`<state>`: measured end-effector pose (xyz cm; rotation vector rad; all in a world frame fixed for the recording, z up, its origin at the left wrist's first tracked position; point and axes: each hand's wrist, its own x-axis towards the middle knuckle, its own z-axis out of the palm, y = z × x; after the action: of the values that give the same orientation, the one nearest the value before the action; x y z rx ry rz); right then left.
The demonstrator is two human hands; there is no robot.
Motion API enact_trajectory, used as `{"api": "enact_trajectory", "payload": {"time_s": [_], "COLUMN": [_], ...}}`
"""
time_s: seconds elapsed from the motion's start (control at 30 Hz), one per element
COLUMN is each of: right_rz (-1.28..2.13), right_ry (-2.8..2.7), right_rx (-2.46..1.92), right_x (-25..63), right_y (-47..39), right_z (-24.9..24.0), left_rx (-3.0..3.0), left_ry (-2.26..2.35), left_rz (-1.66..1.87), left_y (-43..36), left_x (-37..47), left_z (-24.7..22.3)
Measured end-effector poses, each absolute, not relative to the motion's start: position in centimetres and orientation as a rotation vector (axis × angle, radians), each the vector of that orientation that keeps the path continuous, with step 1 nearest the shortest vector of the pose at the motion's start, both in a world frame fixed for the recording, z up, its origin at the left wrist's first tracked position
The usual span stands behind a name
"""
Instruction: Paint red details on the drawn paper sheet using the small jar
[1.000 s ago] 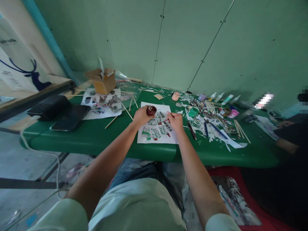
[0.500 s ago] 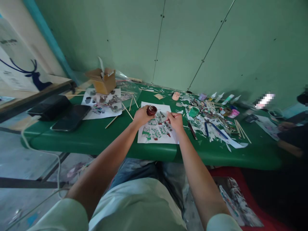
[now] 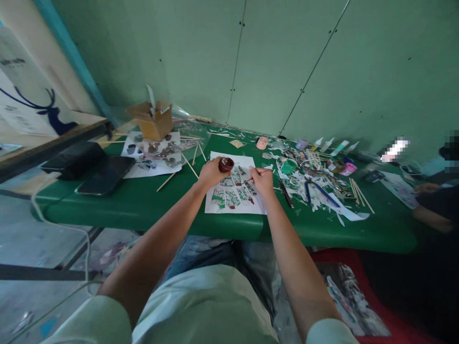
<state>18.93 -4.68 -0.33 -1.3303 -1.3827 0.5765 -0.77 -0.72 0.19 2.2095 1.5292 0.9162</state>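
Observation:
My left hand (image 3: 211,173) is wrapped round a small dark-red paint pot (image 3: 226,165), tilted above the upper left of a white printed sheet (image 3: 211,206). Pinched in the fingers of my right hand (image 3: 261,179) is a thin paintbrush (image 3: 246,181), its tip close to or on the sheet; which of these I cannot tell. Green and dark-red patches colour parts of the sheet's printed shapes. Some of the print is hidden behind both hands.
To the right are paper scraps (image 3: 315,193), a green pot (image 3: 288,166), a black pen (image 3: 286,193) and wooden sticks (image 3: 362,196). A cardboard box (image 3: 156,123) and dark phone (image 3: 109,176) stand at left. Another person's arm (image 3: 432,215) rests at the far right.
My right hand and the brush have shifted very slightly. My left hand and the paint pot stay in place. At the far right, the other person's arm has moved a little.

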Motion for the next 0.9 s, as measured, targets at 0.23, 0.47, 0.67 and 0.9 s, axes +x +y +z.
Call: {"api": "enact_trajectory", "payload": {"time_s": [0.23, 0.47, 0.67, 0.9], "right_rz": [0.644, 0.762, 0.785, 0.778], "right_ry": [-1.101, -0.909, -1.031, -1.047], "right_rx": [-1.187, -1.038, -1.043, -1.04], "right_x": [19.56, 19.77, 19.16, 19.27], "right_y": [-4.35, -4.41, -4.64, -4.46], "right_z": [-0.02, 0.52, 0.5, 0.17], "left_rx": [2.225, 2.319, 2.356, 2.336], "left_ry": [1.461, 1.233, 1.128, 1.16], "left_rz": [0.965, 0.986, 1.034, 0.998], "left_y": [-0.61, -0.62, -0.99, -1.1], "left_x": [-0.8, -0.7, -0.72, -0.69], "left_z": [0.09, 0.12, 0.21, 0.31]}}
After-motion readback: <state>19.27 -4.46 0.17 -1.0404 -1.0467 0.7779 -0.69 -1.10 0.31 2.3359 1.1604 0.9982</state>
